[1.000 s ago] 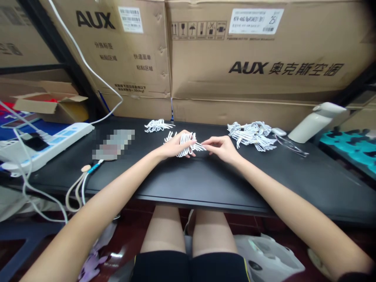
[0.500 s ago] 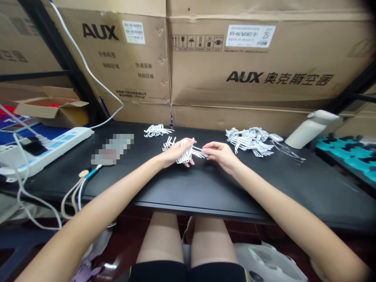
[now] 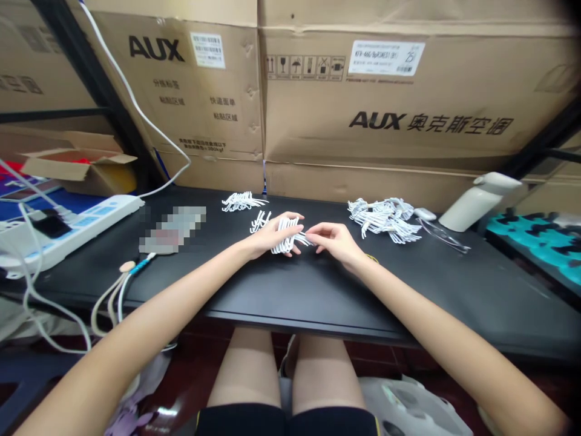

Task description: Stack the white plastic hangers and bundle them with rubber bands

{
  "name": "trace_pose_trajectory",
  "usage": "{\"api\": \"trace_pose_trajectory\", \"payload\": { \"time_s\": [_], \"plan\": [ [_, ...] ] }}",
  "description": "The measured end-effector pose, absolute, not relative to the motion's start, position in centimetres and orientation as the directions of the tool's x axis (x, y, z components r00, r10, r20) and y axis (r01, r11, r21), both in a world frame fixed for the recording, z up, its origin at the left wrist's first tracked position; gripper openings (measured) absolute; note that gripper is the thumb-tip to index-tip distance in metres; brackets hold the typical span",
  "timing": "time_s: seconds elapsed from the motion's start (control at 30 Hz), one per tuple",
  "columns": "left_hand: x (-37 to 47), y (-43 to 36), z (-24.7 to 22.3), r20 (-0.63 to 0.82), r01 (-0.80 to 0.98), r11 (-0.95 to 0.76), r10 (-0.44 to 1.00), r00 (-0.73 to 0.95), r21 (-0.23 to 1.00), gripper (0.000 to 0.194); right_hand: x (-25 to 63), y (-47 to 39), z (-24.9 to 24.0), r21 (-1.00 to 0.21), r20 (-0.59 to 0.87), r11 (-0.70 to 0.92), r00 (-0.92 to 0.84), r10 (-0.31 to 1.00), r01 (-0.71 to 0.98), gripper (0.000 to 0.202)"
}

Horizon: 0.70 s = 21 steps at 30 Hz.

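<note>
My left hand [image 3: 273,235] is closed round a bundle of short white wires [image 3: 285,236] with bent ends, the thumb lying across them. The loose ends of this bundle point right, and my right hand [image 3: 333,239] pinches at their tips. Behind my left hand lies a small group of similar white wires [image 3: 259,222]. Another small pile of white wires [image 3: 242,201] rests farther back on the black table [image 3: 290,290]. To the right of my hands is a larger heap of white wires [image 3: 385,218]. Something thin and yellow [image 3: 372,258] shows beside my right wrist.
Glasses [image 3: 442,236] and a pale bottle [image 3: 476,203] are at the right, near a teal-and-black rack [image 3: 535,236]. A phone-like item [image 3: 175,230], partly blurred out, and a white power strip [image 3: 77,230] lie left. Large cardboard boxes [image 3: 308,139] stand behind.
My right hand has moved slightly left, closer to my left hand. Less of the wire ends shows between the hands. The left thumb now lies lower across the bundle.
</note>
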<state>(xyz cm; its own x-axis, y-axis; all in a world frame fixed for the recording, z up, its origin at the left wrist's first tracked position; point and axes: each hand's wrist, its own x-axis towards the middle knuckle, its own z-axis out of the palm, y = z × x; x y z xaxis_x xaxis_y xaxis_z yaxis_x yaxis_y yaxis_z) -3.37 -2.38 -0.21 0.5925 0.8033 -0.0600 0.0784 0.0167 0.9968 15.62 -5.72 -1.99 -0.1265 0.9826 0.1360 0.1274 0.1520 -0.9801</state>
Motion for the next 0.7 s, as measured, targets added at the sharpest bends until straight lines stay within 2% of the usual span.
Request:
{"api": "trace_pose_trajectory", "payload": {
  "time_s": [0.27,0.53,0.7],
  "plan": [
    [-3.46,-1.93,-0.71,-0.060,0.090,0.008,0.800,0.597,0.996,0.039,14.98,-6.20,-2.09,-0.973,0.120,0.167,-0.267,0.956,0.160,0.039],
    [-3.54,-1.81,-0.78,-0.051,0.100,-0.015,0.786,0.617,0.995,0.037,14.80,-6.71,-1.98,-0.929,0.214,0.283,-0.279,0.936,0.240,0.036],
    [-3.43,-1.79,-0.75,-0.013,0.149,-0.098,0.792,0.611,0.984,0.041,14.92,-6.55,-2.58,-0.887,0.272,0.348,-0.266,0.925,0.303,0.033]
  ]
}}
